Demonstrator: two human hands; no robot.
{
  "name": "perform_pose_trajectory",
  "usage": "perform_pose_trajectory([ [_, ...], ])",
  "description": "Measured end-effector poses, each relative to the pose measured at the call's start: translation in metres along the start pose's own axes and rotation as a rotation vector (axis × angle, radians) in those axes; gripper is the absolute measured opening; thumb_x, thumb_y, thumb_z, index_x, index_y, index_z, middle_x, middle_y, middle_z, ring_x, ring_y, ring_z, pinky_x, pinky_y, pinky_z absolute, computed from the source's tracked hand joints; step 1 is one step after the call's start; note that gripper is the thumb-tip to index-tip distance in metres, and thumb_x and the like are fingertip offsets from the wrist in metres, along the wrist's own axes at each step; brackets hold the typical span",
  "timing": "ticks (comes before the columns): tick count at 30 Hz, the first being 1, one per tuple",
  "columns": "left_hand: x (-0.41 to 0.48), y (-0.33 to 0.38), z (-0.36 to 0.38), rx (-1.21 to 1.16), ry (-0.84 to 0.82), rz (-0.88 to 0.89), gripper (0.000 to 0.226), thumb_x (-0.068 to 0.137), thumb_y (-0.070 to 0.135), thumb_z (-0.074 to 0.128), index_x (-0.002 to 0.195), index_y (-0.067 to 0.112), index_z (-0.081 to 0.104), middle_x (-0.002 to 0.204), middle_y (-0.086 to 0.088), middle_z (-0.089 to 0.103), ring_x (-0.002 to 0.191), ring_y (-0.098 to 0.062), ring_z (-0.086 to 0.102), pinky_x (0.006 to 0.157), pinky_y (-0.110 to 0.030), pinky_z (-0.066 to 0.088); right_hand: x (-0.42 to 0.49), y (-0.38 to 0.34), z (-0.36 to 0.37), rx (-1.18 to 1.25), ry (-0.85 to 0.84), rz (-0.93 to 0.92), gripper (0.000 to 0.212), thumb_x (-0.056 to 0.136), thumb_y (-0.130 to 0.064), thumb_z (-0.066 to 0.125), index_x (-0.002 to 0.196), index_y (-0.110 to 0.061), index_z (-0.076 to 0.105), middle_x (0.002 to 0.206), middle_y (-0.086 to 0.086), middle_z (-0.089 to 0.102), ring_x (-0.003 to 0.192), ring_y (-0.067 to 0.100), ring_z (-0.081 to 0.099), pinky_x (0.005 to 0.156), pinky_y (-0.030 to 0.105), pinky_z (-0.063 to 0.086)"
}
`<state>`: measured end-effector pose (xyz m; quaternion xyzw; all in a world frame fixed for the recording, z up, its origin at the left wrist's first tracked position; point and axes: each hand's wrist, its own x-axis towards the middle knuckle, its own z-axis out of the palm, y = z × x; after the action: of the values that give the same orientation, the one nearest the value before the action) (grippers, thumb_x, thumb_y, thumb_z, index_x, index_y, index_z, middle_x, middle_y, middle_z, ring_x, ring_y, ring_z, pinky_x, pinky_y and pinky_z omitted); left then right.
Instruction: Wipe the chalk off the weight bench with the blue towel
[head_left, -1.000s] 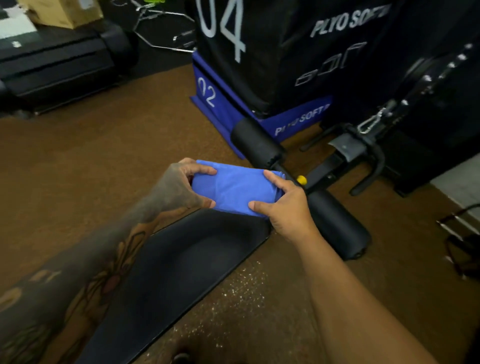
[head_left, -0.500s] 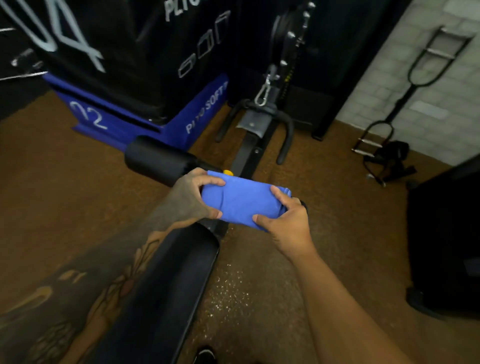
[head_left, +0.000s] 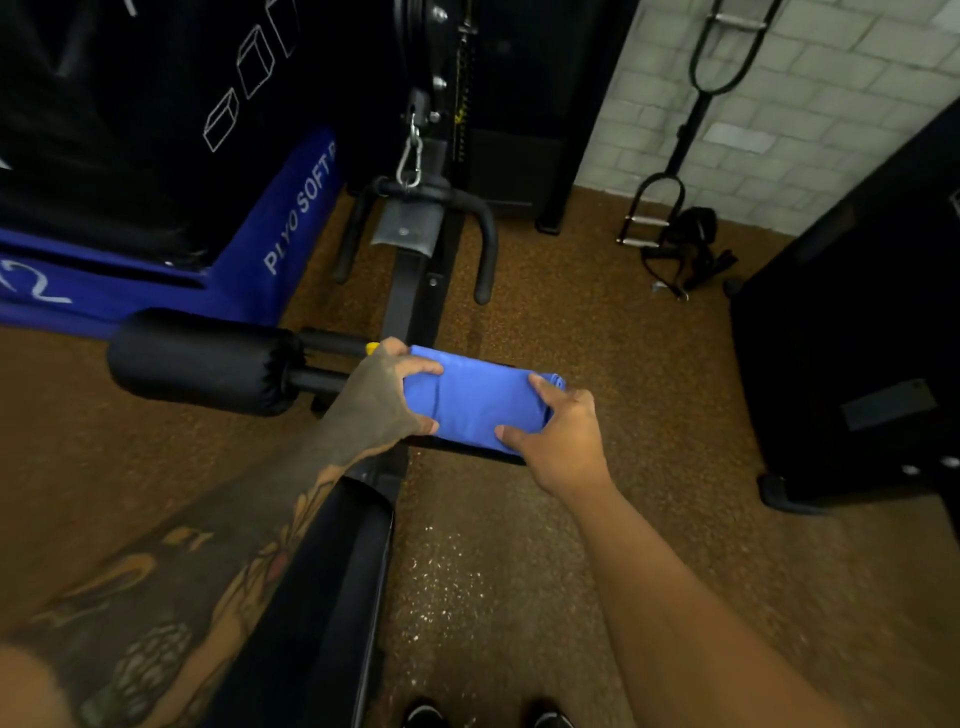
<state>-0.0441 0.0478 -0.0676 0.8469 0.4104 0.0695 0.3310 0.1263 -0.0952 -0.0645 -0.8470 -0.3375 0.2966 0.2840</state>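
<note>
- Head view looks down over both my forearms at the folded blue towel (head_left: 478, 402), which I hold between my two hands above the far end of the weight bench (head_left: 332, 587).
- My left hand (head_left: 379, 400) clamps the towel's left edge: fingers curl over the top, thumb pinches from the near side, so the hand is narrowed onto the cloth.
- My right hand (head_left: 563, 441) grips the right edge the same way, index finger lying along the top fold, thumb pressing the near lower corner.
- The towel stretches flat and taut between the hands, a small rolled bit of cloth poking out past my right fingers.
- Whether the towel touches the dark part just beneath it, I cannot tell.
- The bench's black pad runs from under my left forearm toward the bottom edge; pale specks lie on the brown floor (head_left: 545, 338) just right of it.
- A black foam roller (head_left: 202, 361) sticks out to the left of my left hand, close beside it.
- A blue plyo box (head_left: 270, 228) sits farther back on the left.
</note>
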Motion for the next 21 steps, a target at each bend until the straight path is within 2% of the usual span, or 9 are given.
perform_pose_trajectory([
  [3, -0.001, -0.003, -0.002, 0.094, -0.004, 0.038, 0.073, 0.062, 0.030, 0.092, 0.128, 0.020, 0.062, 0.136, -0.010, 0.038, 0.119, -0.026, 0.041, 0.100, -0.040, 0.041, -0.001, 0.002, -0.002, -0.161, -0.015, -0.023, 0.079, 0.083, -0.048, 0.074, 0.150, -0.027, 0.039, 0.141, 0.008, 0.026, 0.131, 0.029, 0.036, 0.108, 0.034, 0.035],
  [5, -0.003, -0.002, -0.005, 0.261, 0.042, 0.091, 0.077, 0.063, 0.041, 0.089, 0.131, 0.023, 0.059, 0.144, -0.009, 0.034, 0.127, -0.029, 0.035, 0.104, -0.051, 0.040, -0.004, -0.001, -0.004, -0.357, 0.031, -0.073, 0.078, 0.087, -0.063, 0.058, 0.153, -0.031, 0.030, 0.153, 0.010, 0.018, 0.138, 0.034, 0.022, 0.112, 0.046, 0.030],
  [7, -0.005, 0.001, -0.006, 0.333, 0.095, 0.158, 0.080, 0.069, 0.047, 0.083, 0.138, 0.023, 0.052, 0.154, -0.008, 0.028, 0.137, -0.031, 0.027, 0.108, -0.054, 0.033, -0.007, -0.006, -0.003, -0.425, 0.081, -0.141, 0.076, 0.094, -0.065, 0.040, 0.156, -0.028, 0.016, 0.164, 0.007, 0.005, 0.146, 0.034, 0.011, 0.116, 0.051, 0.021],
  [10, -0.004, -0.001, 0.000, 0.410, 0.062, 0.255, 0.075, 0.087, 0.054, 0.061, 0.149, 0.018, 0.038, 0.162, -0.006, 0.026, 0.150, -0.026, 0.019, 0.117, -0.058, 0.019, -0.005, -0.005, 0.007, -0.486, 0.028, -0.230, 0.072, 0.101, -0.058, 0.026, 0.158, -0.019, 0.004, 0.167, 0.002, -0.005, 0.152, 0.024, -0.003, 0.122, 0.049, 0.006],
  [12, -0.001, -0.006, 0.005, 0.508, -0.054, 0.192, 0.076, 0.095, 0.058, 0.046, 0.154, 0.017, 0.025, 0.164, -0.004, 0.023, 0.152, -0.022, 0.015, 0.120, -0.058, 0.011, -0.001, 0.000, 0.012, -0.544, -0.028, -0.221, 0.075, 0.100, -0.059, 0.022, 0.158, -0.016, 0.002, 0.167, 0.003, -0.002, 0.153, 0.022, -0.005, 0.123, 0.049, 0.002],
  [15, 0.001, -0.010, 0.006, 0.513, -0.151, 0.128, 0.081, 0.095, 0.060, 0.043, 0.157, 0.017, 0.013, 0.166, -0.002, 0.016, 0.152, -0.020, 0.013, 0.120, -0.058, 0.009, 0.004, 0.005, 0.014, -0.552, -0.056, -0.211, 0.078, 0.099, -0.062, 0.023, 0.158, -0.015, 0.003, 0.167, 0.004, 0.002, 0.153, 0.021, -0.005, 0.123, 0.050, 0.002],
  [19, -0.003, 0.000, -0.002, 0.502, -0.117, 0.140, 0.081, 0.096, 0.062, 0.036, 0.157, 0.014, 0.012, 0.167, -0.003, 0.009, 0.154, -0.018, 0.003, 0.122, -0.055, 0.003, 0.004, -0.004, -0.003, -0.501, -0.056, -0.239, 0.081, 0.098, -0.063, 0.025, 0.158, -0.015, 0.001, 0.167, 0.005, -0.004, 0.152, 0.020, -0.010, 0.122, 0.049, -0.005],
  [21, 0.000, 0.018, -0.020, 0.511, -0.031, 0.167, 0.085, 0.092, 0.067, 0.017, 0.156, 0.013, 0.013, 0.167, -0.005, 0.007, 0.154, -0.018, -0.001, 0.122, -0.055, 0.001, 0.010, -0.019, -0.024, -0.472, 0.003, -0.292, 0.081, 0.098, -0.062, 0.030, 0.158, -0.014, 0.001, 0.167, 0.005, -0.007, 0.152, 0.019, -0.013, 0.122, 0.047, -0.006],
])
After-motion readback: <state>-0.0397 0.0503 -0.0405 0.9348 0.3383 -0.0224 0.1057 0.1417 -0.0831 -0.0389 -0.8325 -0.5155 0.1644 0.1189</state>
